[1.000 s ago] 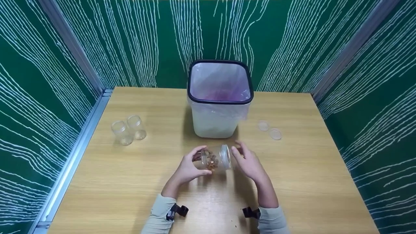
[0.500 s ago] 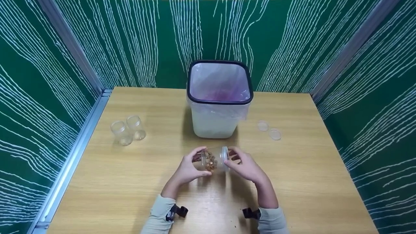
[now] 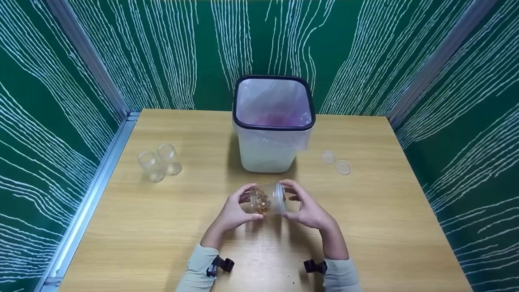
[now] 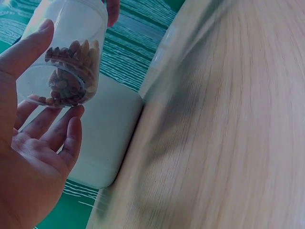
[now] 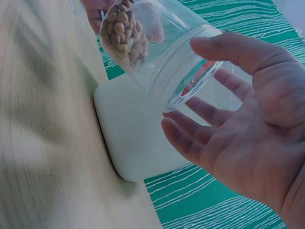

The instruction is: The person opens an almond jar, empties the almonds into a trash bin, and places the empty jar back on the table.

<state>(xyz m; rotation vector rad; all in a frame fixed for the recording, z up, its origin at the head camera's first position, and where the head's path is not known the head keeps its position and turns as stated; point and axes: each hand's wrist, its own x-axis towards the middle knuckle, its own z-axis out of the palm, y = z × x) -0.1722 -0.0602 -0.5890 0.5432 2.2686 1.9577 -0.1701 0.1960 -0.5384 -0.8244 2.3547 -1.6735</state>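
A clear jar (image 3: 271, 194) lies on its side in the air above the table, with small brown nut-like pieces (image 3: 262, 202) gathered toward its base. My left hand (image 3: 234, 210) grips the base end, thumb on the near side and fingers beneath and behind, as the left wrist view shows. At the other end, my right hand (image 3: 311, 210) holds the rim of the clear lid (image 5: 190, 71) between thumb and fingertips. Red and green print shows on the lid's face in the right wrist view. The lid sits on the jar's mouth.
Behind the hands stands a white bin (image 3: 267, 152) with a black rim and a plastic liner. Two clear jars (image 3: 151, 166) without lids stand on the left. Two clear discs, like lids (image 3: 343, 167), lie on the right of the wooden table (image 3: 385, 227).
My right hand has moved from beside the lid onto it, then shifted its hold so that thumb and fingers span the rim. The left hand keeps the jar nearly still.
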